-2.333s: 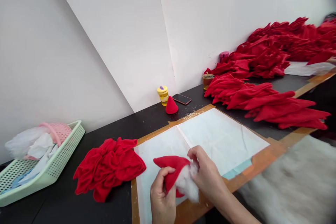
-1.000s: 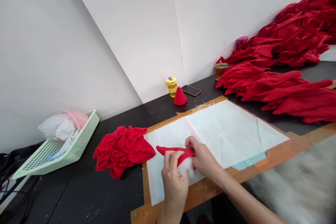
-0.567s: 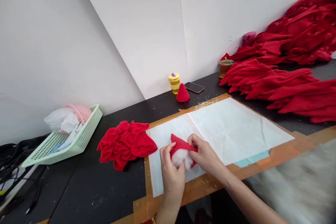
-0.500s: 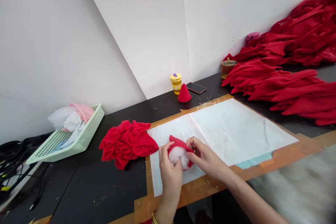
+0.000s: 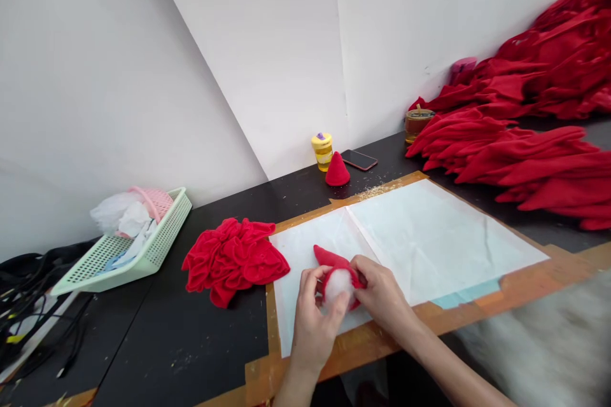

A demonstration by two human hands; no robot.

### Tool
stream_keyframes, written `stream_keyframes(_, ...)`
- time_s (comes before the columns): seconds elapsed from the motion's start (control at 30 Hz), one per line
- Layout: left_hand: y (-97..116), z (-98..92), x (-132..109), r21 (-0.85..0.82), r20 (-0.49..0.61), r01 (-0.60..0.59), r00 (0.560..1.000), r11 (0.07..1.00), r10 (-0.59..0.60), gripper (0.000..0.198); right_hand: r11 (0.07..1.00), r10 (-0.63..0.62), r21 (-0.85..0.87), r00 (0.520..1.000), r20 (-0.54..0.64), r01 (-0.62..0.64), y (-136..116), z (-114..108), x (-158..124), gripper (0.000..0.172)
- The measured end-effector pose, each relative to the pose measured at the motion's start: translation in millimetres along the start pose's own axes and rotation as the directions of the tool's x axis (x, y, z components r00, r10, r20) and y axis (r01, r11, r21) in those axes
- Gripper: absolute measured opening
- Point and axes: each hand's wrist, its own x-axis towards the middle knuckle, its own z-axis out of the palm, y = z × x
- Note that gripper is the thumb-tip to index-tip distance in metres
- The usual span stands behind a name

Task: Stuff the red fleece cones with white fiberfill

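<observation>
Toward the left of the black table [image 5: 200, 337], by the back edge, I see a green basket [image 5: 165, 238]; nearer to the middle lies a heap of red cloth [image 5: 233, 261]. The left hand [image 5: 312, 318] has its fingers curled round the left rim of a red cloth cone [image 5: 329, 257], the thumb on its white stuffing [image 5: 338, 281]. This cone is over the white sheet [image 5: 443, 241] near the table's front edge, tip pointing to the back edge; whether it touches the sheet, I cannot tell. I judge it light, soft, not slippery, easily deformed, so the rim is the good place for holding. The right hand [image 5: 379, 289] pinches the right rim. Further right lie stacked red pieces [image 5: 520, 162] and, beyond the front edge, blurred pale fluff [image 5: 548, 343].
</observation>
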Motion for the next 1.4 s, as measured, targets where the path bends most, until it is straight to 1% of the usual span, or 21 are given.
stream_keyframes(0.07,-5.4,0.0,4.2,0.074,-0.109,0.002,0.994,0.997,0.006,0.018,0.997,-0.075,0.007,0.997,0.029,0.075,0.5,2.4,-6.3,0.023)
stream_keyframes(0.13,-14.0,1.9,8.7,0.125,-0.190,-0.017,0.981,0.992,0.041,0.017,0.987,-0.160,0.010,0.986,0.045,0.160,3.0,5.9,-13.2,0.023)
stream_keyframes(0.2,-22.7,5.0,10.7,0.146,-0.232,-0.040,0.970,0.988,0.073,0.018,0.975,-0.223,0.002,0.975,0.024,0.223,7.1,8.9,-19.4,0.023)
stream_keyframes(0.3,-29.4,9.7,7.2,0.181,-0.292,-0.067,0.949,0.981,0.118,0.020,0.972,-0.235,-0.021,0.971,-0.037,0.235,12.4,11.1,-25.4,0.023)
stream_keyframes(0.4,-24.0,12.1,-1.9,0.235,-0.321,-0.095,0.932,0.967,0.169,0.024,0.979,-0.203,-0.029,0.977,-0.067,0.202,14.5,10.4,-27.1,0.023)
stream_keyframes(0.43,-20.2,12.0,-5.3,0.254,-0.303,-0.108,0.935,0.961,0.185,0.026,0.982,-0.190,-0.028,0.979,-0.072,0.189,14.8,9.5,-27.1,0.022)
stream_keyframes(0.5,-11.6,10.6,-11.0,0.274,-0.220,-0.144,0.953,0.951,0.207,0.029,0.988,-0.157,-0.016,0.984,-0.084,0.156,15.3,7.1,-26.5,0.020)
stream_keyframes(0.6,-3.3,7.2,-13.5,0.237,-0.098,-0.160,0.977,0.958,0.187,0.041,0.997,-0.062,0.033,0.995,-0.079,0.064,16.0,2.0,-24.9,0.018)
stream_keyframes(0.63,-2.8,6.3,-12.1,0.217,-0.082,-0.140,0.983,0.966,0.161,0.043,0.998,-0.022,0.053,0.997,-0.070,0.026,16.2,0.4,-24.2,0.018)
stream_keyframes(0.7,-4.9,5.8,-6.3,0.192,-0.073,-0.069,0.994,0.979,0.084,0.039,0.996,0.035,0.086,0.998,-0.046,-0.031,16.4,-1.4,-22.8,0.017)
stream_keyframes(0.8,-11.4,7.9,5.4,0.179,-0.052,0.022,0.999,0.984,-0.012,0.031,0.992,0.056,0.111,0.998,-0.015,-0.054,15.3,-0.6,-21.3,0.017)
stream_keyframes(0.9,-15.6,9.8,13.9,0.157,-0.049,0.055,0.998,0.986,-0.048,0.029,0.990,0.081,0.112,0.997,0.013,-0.082,12.3,-2.5,-21.4,0.018)
stream_keyframes(0.97,-16.3,8.4,16.2,0.131,-0.066,0.085,0.995,0.988,-0.077,0.028,0.979,0.081,0.180,0.993,0.088,-0.096,9.2,-9.6,-22.2,0.011)
stream_keyframes(1.0,-16.3,6.8,16.6,0.114,-0.072,0.106,0.993,0.988,-0.098,0.026,0.965,0.067,0.241,0.987,0.148,-0.102,7.6,-14.4,-22.5,0.012)
stream_keyframes(1.07,-16.2,3.1,16.3,0.073,-0.064,0.151,0.987,0.986,-0.146,0.024,0.926,0.030,0.355,0.964,0.265,-0.126,5.2,-24.0,-21.9,0.027)
stream_keyframes(1.1,-16.3,1.5,16.0,0.052,-0.049,0.174,0.984,0.983,-0.171,0.022,0.918,0.022,0.373,0.956,0.293,-0.135,4.7,-27.2,-20.5,0.032)
stream_keyframes(1.13,-16.5,0.4,15.5,0.030,-0.028,0.196,0.980,0.980,-0.196,0.020,0.927,0.029,0.350,0.955,0.296,-0.137,4.6,-28.6,-18.3,0.034)
stream_keyframes(1.17,-16.8,-0.2,15.1,0.009,-0.005,0.218,0.976,0.976,-0.218,0.019,0.947,0.042,0.294,0.960,0.278,-0.127,5.1,-28.1,-15.2,0.031)
stream_keyframes(1.27,-17.4,1.7,14.3,-0.047,0.062,0.271,0.962,0.962,-0.268,0.015,0.994,0.057,0.084,0.983,0.174,-0.072,7.9,-16.9,-3.2,0.013)
stream_keyframes(1.33,-16.8,4.7,13.6,-0.094,0.109,0.317,0.946,0.944,-0.306,0.016,0.998,0.049,0.027,0.991,0.126,-0.053,9.7,-6.7,3.7,0.014)
stream_keyframes(1.4,-15.0,7.8,11.2,-0.130,0.144,0.372,0.924,0.919,-0.354,0.018,0.999,0.045,0.024,0.996,0.079,-0.047,10.7,0.7,7.1,0.016)
